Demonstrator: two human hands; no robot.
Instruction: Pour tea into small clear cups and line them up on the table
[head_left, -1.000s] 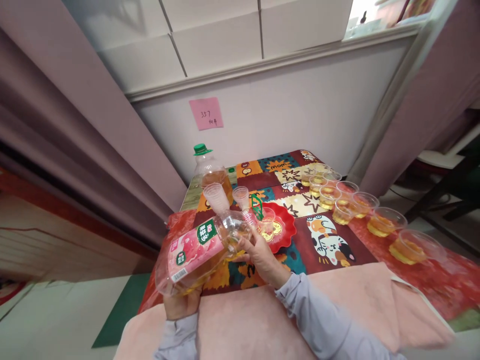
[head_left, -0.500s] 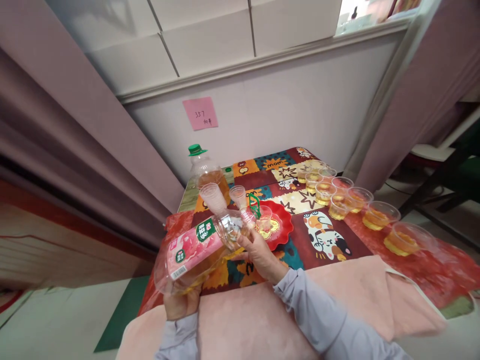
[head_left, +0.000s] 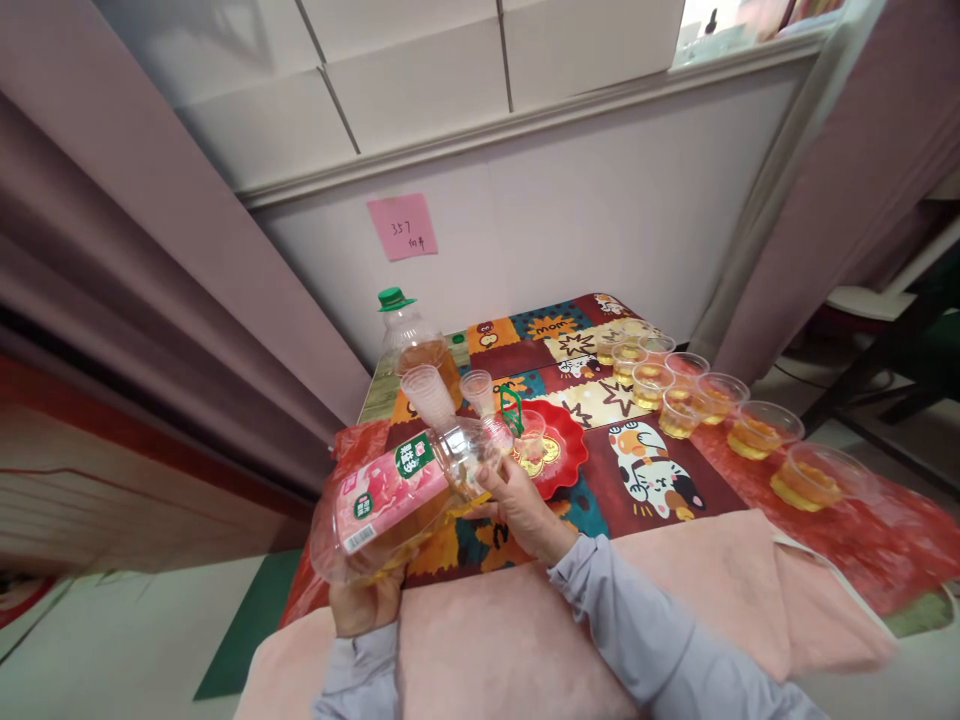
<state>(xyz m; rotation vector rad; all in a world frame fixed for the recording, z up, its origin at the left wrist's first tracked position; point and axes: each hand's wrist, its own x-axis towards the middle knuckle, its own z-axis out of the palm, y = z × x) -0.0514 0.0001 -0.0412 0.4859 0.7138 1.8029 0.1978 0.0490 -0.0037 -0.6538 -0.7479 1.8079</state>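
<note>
A large clear plastic bottle (head_left: 390,495) with a pink label and a little amber drink lies tilted between my hands, neck pointing right and up over a small clear cup (head_left: 530,433). That cup stands on a red plate (head_left: 564,452). My left hand (head_left: 367,600) grips the bottle's base from below. My right hand (head_left: 517,505) is wrapped round the bottle near its neck, where a green handle (head_left: 512,411) sticks up.
A second bottle with a green cap (head_left: 411,340) stands at the back left, with stacks of empty cups (head_left: 429,395) beside it. Several filled clear cups (head_left: 679,385) line the right side of the patterned tablecloth (head_left: 652,480). A pink cloth (head_left: 510,640) covers the near edge.
The bottle's base has risen slightly, keeping the neck over the cup on the red plate. The view shifted a little; both hands keep their hold.
</note>
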